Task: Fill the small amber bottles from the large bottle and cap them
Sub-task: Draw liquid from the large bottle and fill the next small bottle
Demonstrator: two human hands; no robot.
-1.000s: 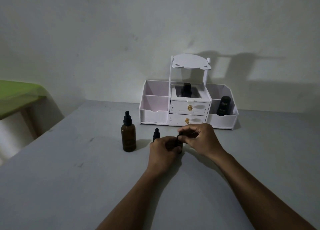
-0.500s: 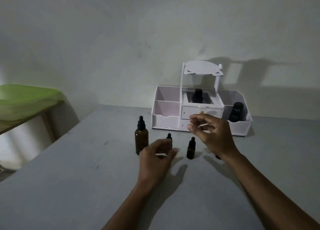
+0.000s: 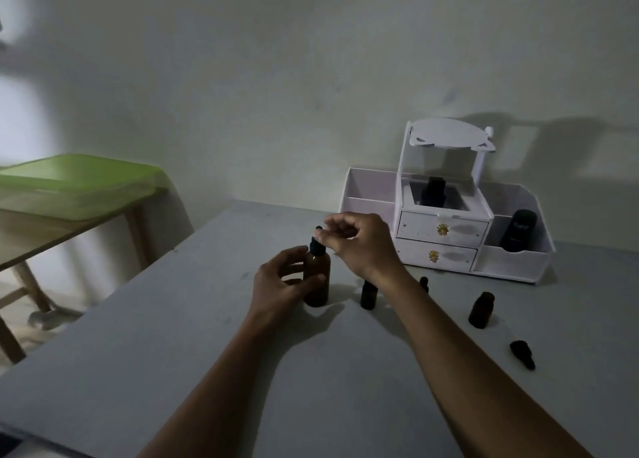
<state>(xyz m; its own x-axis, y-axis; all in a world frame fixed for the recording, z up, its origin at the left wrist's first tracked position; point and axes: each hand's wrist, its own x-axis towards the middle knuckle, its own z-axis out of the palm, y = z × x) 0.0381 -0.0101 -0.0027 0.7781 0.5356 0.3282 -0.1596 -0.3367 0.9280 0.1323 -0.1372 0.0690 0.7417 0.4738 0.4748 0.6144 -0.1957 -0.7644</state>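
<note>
The large amber bottle (image 3: 317, 284) stands upright on the grey table (image 3: 207, 354), its black dropper cap (image 3: 316, 245) on. My left hand (image 3: 281, 283) wraps its body, thumb across the front. My right hand (image 3: 361, 245) comes over from the right, fingertips pinched on the cap's rubber bulb. A small amber bottle (image 3: 368, 295) stands just right of it, partly hidden by my right wrist. The dropper top of another small bottle (image 3: 424, 282) shows behind my forearm. An uncapped small bottle (image 3: 481, 310) stands further right, with a loose black dropper cap (image 3: 522, 354) lying on the table near it.
A white drawer organizer (image 3: 446, 246) stands against the wall at the back right, with two black bottles (image 3: 434, 189) (image 3: 518, 231) in its compartments. Left of the table stands a wooden table carrying a green tray (image 3: 76, 184). The table's left edge runs diagonally.
Both hands left the small bottle and moved left to the large bottle. The small bottle now stands uncapped with its cap on the table. The view swung left.
</note>
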